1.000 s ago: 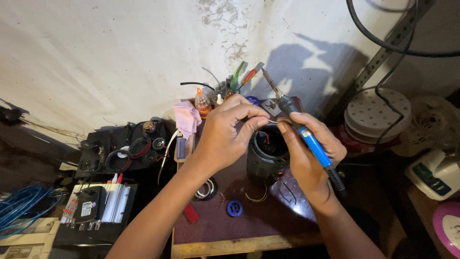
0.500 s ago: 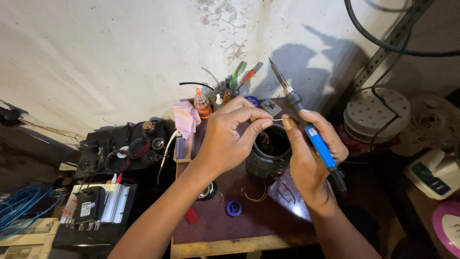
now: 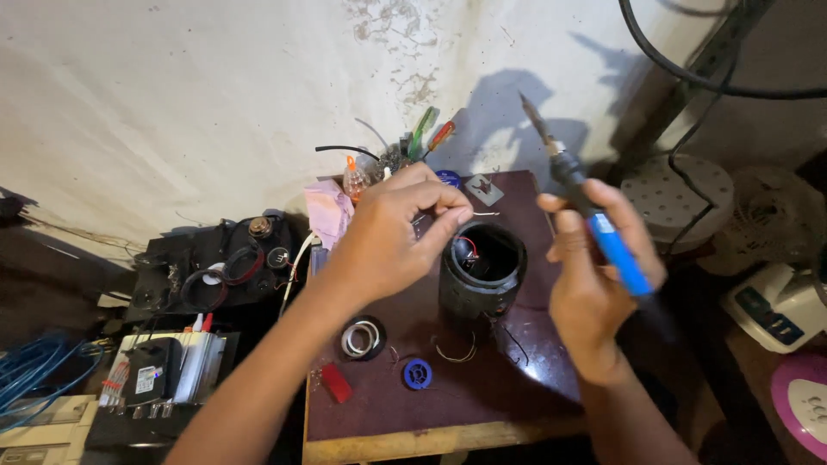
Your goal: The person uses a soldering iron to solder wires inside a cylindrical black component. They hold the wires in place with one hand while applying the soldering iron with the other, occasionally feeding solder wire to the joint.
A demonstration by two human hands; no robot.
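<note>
We take the black cylindrical housing standing upright and open-topped on the dark brown table as our landmark. Our left hand hovers just to the left of its rim, thumb and forefinger pressed together on a thin strand of solder wire that juts out rightward above the housing's far edge. Inside the opening we can make out small red and black wires near the left wall, though the rest of the interior is too dark to read. Our right hand is to the right of the housing, fingers wrapped closed around the blue handle of a soldering iron; the iron tilts up and away, its dark tip raised above and behind the housing, well clear of the rim and apart from the solder wire. In front of the housing, on the table, lie a small blue spool and a loose curl of wire; to the front left are a roll of tape and a small red piece. Behind the housing, by the white wall, a cluster of tools stands with a green-handled screwdriver and an orange-handled screwdriver sticking up, and a pink cloth is bunched to the back left. Far to the left of the housing, off the table, blue cables are heaped.
</note>
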